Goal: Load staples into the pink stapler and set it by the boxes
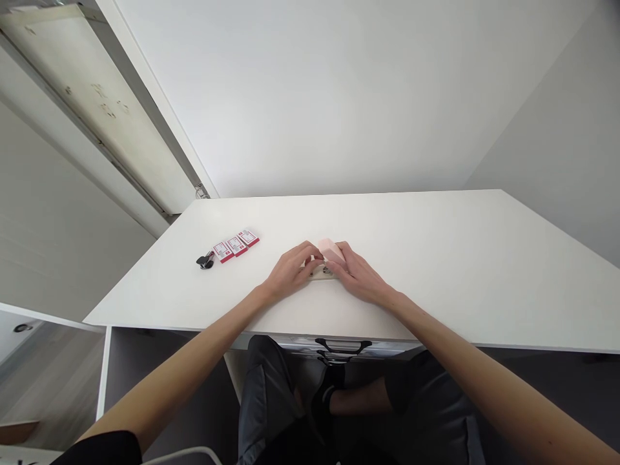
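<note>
My right hand [357, 274] is closed around a pale pink block [331, 250], its thumb on the near side and fingers behind. Facing it, my left hand [292, 268] has its fingers curled and the thumb near the fingertips; whatever is between them is too small to make out. Below both hands a flat cream piece [317, 276] lies on the white tabletop [436, 271]. Small dark or metallic bits [326, 270] show on it, and the fingers partly cover them.
To the left lie several small red-and-white boxes [236, 245] in a slanting row. Beside them is a small black item [205, 261], perhaps keys. A white wall [329, 97] rises behind the table. Drawers with black handles [343, 347] sit under the front edge, above my legs.
</note>
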`<state>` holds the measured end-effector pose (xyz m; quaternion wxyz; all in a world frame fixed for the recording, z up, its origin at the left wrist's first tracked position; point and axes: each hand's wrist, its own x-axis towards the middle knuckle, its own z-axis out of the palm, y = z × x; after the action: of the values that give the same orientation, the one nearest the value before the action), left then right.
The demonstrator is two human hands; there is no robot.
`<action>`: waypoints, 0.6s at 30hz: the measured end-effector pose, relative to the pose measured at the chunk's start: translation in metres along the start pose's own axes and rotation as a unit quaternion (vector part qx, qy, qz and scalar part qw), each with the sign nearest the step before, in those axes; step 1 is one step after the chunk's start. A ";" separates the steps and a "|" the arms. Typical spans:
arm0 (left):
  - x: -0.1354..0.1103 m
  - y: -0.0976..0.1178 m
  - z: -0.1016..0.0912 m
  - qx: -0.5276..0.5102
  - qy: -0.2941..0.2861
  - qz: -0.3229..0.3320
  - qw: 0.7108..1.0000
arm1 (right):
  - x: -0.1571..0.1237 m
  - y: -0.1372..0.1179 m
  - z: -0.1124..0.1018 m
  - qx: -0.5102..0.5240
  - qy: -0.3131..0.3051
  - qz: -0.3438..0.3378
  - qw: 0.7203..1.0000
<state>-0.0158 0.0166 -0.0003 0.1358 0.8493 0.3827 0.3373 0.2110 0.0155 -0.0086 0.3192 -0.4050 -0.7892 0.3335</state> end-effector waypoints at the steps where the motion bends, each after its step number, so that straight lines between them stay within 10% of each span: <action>1: 0.000 0.000 -0.001 -0.019 0.028 -0.025 0.999 | 0.000 0.000 0.000 -0.003 0.000 0.002 1.000; 7: 0.005 -0.007 -0.004 -0.149 0.177 -0.186 0.955 | 0.001 0.001 0.000 -0.022 0.005 0.007 1.000; 18: 0.004 -0.028 0.000 -0.225 0.207 -0.280 0.910 | 0.002 0.005 0.003 -0.046 0.036 -0.020 0.998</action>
<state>-0.0293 0.0390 -0.0123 0.3301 0.5648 0.5385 0.5311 0.2098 0.0191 -0.0132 0.3357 -0.4148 -0.7996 0.2755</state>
